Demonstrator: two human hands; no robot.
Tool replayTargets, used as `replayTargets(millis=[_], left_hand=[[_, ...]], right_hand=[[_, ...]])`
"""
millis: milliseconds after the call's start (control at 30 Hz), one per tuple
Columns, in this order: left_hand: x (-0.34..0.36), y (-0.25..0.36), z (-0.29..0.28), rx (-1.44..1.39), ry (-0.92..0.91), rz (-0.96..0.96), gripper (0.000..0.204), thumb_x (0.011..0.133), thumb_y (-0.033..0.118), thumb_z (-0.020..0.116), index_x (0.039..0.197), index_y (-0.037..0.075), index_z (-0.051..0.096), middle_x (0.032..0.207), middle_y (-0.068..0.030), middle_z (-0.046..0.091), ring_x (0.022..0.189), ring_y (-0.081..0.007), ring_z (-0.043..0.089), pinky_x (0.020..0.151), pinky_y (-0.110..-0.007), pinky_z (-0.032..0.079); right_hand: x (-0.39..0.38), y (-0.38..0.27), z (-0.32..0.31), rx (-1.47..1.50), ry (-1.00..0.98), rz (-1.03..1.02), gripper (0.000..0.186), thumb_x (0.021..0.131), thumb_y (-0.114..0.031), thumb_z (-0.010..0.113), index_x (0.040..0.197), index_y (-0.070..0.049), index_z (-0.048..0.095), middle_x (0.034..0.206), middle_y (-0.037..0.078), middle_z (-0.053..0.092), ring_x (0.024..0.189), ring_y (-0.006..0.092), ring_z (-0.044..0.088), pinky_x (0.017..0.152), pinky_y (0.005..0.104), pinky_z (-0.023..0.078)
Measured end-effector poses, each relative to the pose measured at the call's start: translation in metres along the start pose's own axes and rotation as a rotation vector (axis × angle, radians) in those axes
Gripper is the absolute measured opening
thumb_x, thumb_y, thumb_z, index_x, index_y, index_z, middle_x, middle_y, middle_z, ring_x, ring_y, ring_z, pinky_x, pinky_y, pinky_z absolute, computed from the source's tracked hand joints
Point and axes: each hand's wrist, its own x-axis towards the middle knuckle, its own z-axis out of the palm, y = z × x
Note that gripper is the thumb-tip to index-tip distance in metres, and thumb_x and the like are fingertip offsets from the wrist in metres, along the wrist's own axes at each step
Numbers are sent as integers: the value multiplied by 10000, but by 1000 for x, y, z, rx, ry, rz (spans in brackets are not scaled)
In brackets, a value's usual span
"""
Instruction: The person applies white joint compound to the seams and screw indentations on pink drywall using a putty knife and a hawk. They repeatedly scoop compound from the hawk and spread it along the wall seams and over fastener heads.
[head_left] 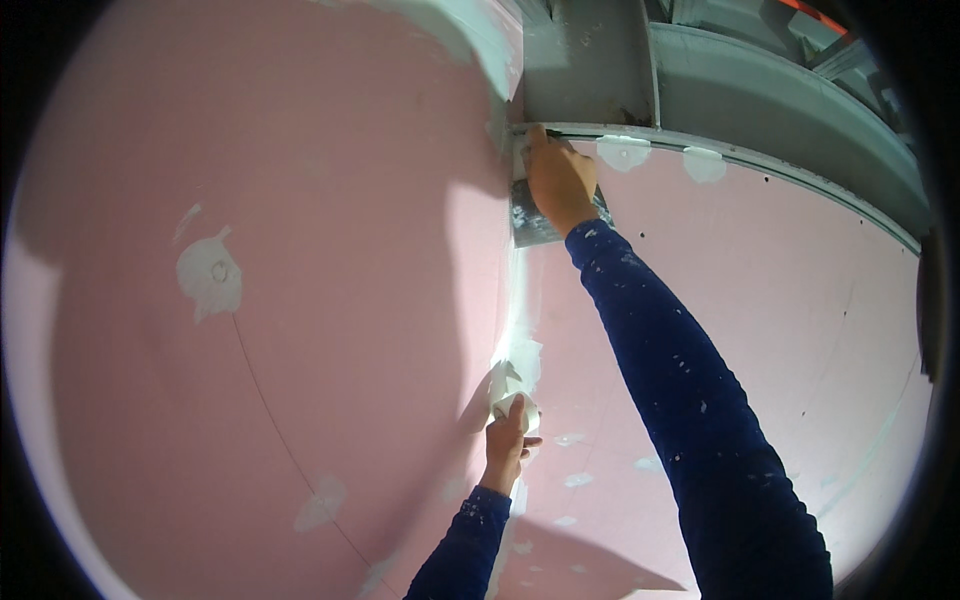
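High in the inner corner, my right hand (562, 185) is closed on a wide drywall knife (534, 222), its blade flat against the right-hand pink panel (740, 300) just under the metal edge. Lower down the same corner, my left hand (506, 442) grips a roll of white joint tape (516, 409) with its thumb upward. A pale strip of tape or compound (519, 300) runs down the corner between the two hands. The knife's handle is mostly hidden by my right hand. Both dark blue sleeves are flecked with white.
Grey steel beams (590, 70) cross above the right panel, over a curved metal track (780, 160). The left pink panel (350, 250) carries a patch of dried compound (212, 275). More compound spots (622, 152) dot the right panel. A dark upright object (930, 305) stands at the far right.
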Motion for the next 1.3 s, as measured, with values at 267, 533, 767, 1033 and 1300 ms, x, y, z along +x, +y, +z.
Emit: replayTargets(millis=[267, 533, 767, 1033, 1300], left_hand=[[6, 1, -3, 26, -43, -23, 568, 975, 619, 620, 1197, 97, 656, 966, -45, 770, 566, -179, 702, 409, -240, 359], [3, 12, -2, 49, -62, -38, 530, 979, 616, 631, 1177, 127, 683, 987, -45, 775, 537, -128, 651, 404, -200, 352], [0, 25, 2, 95, -69, -33, 562, 975, 646, 614, 1177, 125, 681, 984, -40, 779, 521, -122, 638, 407, -203, 360], [9, 26, 4, 101, -94, -76, 588, 990, 668, 562, 1175, 121, 676, 980, -46, 785, 489, -120, 611, 389, -218, 328], [15, 54, -5, 144, -193, -189, 571, 1060, 638, 424, 1240, 135, 626, 985, -92, 784, 467, -106, 536, 397, -218, 303]], right_hand=[[-1, -2, -2, -17, -18, -50, 212, 995, -237, 608, 1183, -138, 608, 992, 44, 730, 919, 276, 727, 704, 458, 569], [-9, 1, -10, 72, 51, -80, 307, 1012, -240, 576, 1310, -174, 605, 988, 41, 726, 871, 299, 721, 720, 470, 570], [-28, 1, -25, 0, -288, -79, 424, 1007, -272, 586, 1420, -177, 573, 1059, 81, 713, 857, 318, 723, 715, 474, 584], [-15, 6, -6, 3, 3, -217, 449, 992, -320, 611, 1407, -151, 587, 820, 62, 713, 776, 288, 728, 641, 461, 576], [-37, 0, -12, -70, -209, -177, 523, 987, -370, 632, 1455, -147, 568, 783, 59, 718, 709, 282, 713, 596, 440, 546]])
